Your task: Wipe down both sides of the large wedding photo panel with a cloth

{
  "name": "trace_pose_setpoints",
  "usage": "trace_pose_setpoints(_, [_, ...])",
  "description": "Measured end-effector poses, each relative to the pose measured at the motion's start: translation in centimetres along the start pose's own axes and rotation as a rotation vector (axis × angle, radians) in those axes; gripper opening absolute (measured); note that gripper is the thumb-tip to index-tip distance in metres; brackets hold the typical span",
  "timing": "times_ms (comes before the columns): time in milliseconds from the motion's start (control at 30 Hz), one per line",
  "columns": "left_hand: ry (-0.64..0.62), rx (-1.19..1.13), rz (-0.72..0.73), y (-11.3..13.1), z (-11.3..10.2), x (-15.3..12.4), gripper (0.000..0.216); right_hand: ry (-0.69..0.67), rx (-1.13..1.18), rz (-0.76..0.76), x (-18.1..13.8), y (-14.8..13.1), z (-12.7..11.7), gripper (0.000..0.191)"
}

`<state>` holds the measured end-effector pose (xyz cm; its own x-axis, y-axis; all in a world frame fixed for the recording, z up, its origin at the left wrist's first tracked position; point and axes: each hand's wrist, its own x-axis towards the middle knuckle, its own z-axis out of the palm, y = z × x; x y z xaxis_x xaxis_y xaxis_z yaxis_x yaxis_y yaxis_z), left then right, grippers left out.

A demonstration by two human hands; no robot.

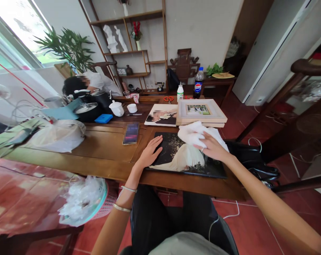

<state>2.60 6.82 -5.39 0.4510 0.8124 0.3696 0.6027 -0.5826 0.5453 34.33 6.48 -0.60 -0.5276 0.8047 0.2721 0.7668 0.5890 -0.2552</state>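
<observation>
A dark photo panel [167, 156] with a pale gown printed on it lies on the wooden table before me. My left hand [150, 152] rests flat on the panel's left edge, fingers stretched out and nothing in them. At the panel's upper right, my right hand [213, 146] grips a bunched white cloth [191, 132], pressing it on the surface. Part of the cloth spreads behind that hand and hides the panel's upper right corner. Behind the panel, a smaller photo board [160, 116] lies beside stacked pale picture frames [216, 112].
A phone [130, 133] lies left of the panel. Further back stand a white teapot [116, 108], red-handled scissors [168, 99], a white bottle [180, 93] and a cola bottle [198, 85]. A person [102, 83] leans down at the far left. A lined waste basket [104, 203] stands below.
</observation>
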Motion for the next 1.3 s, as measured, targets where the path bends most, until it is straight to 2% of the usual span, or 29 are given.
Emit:
trace_pose_setpoints(267, [0.014, 0.017, 0.012, 0.0, 0.2, 0.0, 0.047, -0.120, 0.206, -0.258, -7.9, -8.0, -1.7, 0.009])
trace_pose_setpoints(367, [0.010, 0.014, 0.005, 0.0, 0.1, 0.0, 0.047, -0.198, 0.262, -0.299, -8.7, -9.2, -2.2, 0.019])
trace_pose_setpoints(467, [0.010, 0.010, 0.009, 0.1, 0.1, 0.0, 0.047, -0.227, 0.277, -0.195, -7.5, -8.1, -2.2, 0.026])
trace_pose_setpoints(600, [0.007, 0.000, 0.005, 0.1, 0.0, -0.1, 0.047, -0.180, 0.297, 0.015, -3.5, -4.1, -1.3, 0.044])
trace_pose_setpoints(733, [0.003, -0.020, -0.002, 0.2, -0.1, -0.1, 0.047, -0.108, 0.365, 0.079, 0.9, -0.5, -0.7, 0.052])
trace_pose_setpoints(867, [0.008, -0.032, -0.003, 0.2, -0.1, 0.0, 0.047, -0.087, 0.344, 0.168, 2.8, 0.4, -0.4, 0.052])
trace_pose_setpoints(933, [0.011, -0.030, -0.005, 0.2, -0.1, 0.0, 0.046, -0.085, 0.290, 0.159, 2.0, -0.2, -0.3, 0.050])
trace_pose_setpoints(1033, [0.017, -0.022, -0.004, 0.2, 0.0, 0.0, 0.046, -0.131, 0.236, 0.099, -0.7, -2.4, -0.2, 0.044])
trace_pose_setpoints(1200, [0.021, -0.007, 0.011, 0.1, 0.1, 0.0, 0.046, -0.160, 0.278, -0.136, -6.3, -7.7, -1.5, 0.028])
trace_pose_setpoints(1300, [0.016, 0.001, 0.012, 0.1, 0.0, 0.0, 0.046, -0.196, 0.306, -0.231, -7.7, -9.3, -2.2, 0.023])
